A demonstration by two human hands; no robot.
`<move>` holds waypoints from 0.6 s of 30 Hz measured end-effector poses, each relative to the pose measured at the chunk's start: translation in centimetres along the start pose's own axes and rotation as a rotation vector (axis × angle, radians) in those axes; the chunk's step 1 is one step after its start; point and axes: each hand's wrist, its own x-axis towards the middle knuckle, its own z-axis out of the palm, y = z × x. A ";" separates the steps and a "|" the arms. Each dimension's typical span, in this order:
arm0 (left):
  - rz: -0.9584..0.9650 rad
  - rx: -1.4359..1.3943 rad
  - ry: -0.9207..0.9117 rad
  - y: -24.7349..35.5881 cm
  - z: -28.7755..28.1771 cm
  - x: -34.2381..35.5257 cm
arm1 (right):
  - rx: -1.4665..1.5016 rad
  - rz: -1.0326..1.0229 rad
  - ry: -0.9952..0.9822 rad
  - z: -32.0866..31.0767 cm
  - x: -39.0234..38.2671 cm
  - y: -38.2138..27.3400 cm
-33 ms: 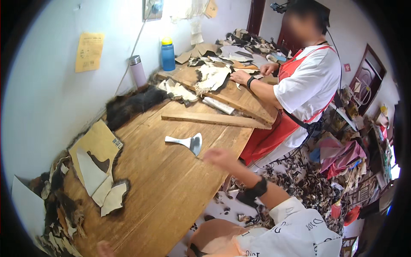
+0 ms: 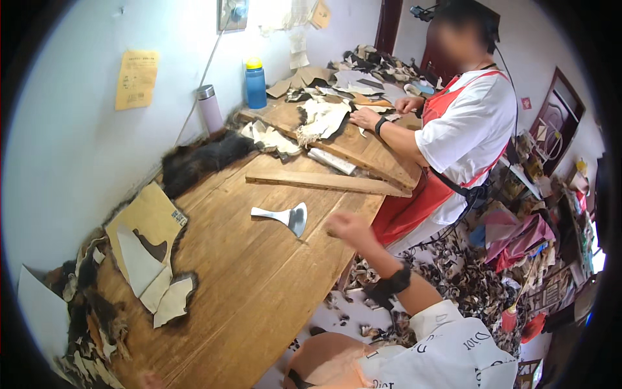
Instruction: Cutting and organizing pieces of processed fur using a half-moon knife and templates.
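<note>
My right hand (image 2: 348, 228) is over the right edge of the wooden table, its fingers curled in; whatever they may hold is hidden. Just left of it lies a fan-bladed leather knife (image 2: 297, 218) with a pale handle, not touched by the hand. Only a blurred bit of my left hand (image 2: 152, 380) shows at the bottom edge, above the table's near part. Pieces of fur pelt with pale skin side (image 2: 173, 301), and a yellowish pattern sheet (image 2: 148, 211), lie at the table's left.
A wooden bar (image 2: 324, 181) crosses the table beyond the knife. Dark fur (image 2: 207, 162) runs along the wall near a lilac flask (image 2: 209, 109) and a blue bottle (image 2: 256, 87). A co-worker in a red apron (image 2: 447, 107) handles pelts at the far end. Scraps (image 2: 440, 272) litter the floor.
My right hand has moved slightly to the right and away from me, farther from the knife. My left hand has slipped lower, with less of it in view.
</note>
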 end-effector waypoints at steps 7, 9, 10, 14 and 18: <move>0.415 0.003 0.367 -10.3 -1.9 -0.2 | -0.480 -0.760 -0.086 5.3 -4.7 -7.5; 0.439 -0.003 0.299 -2.4 4.1 0.9 | -0.067 -0.637 -0.639 9.9 -7.7 -8.6; 0.368 0.025 0.266 2.0 5.6 0.9 | 0.105 -0.198 -0.980 10.6 -8.9 -12.6; 0.213 -0.093 0.305 7.5 6.9 0.4 | 0.546 -0.187 -1.153 16.2 -11.4 -12.2; 0.278 0.047 0.365 6.1 6.4 0.1 | 0.494 -0.038 -1.160 18.0 -12.1 -12.1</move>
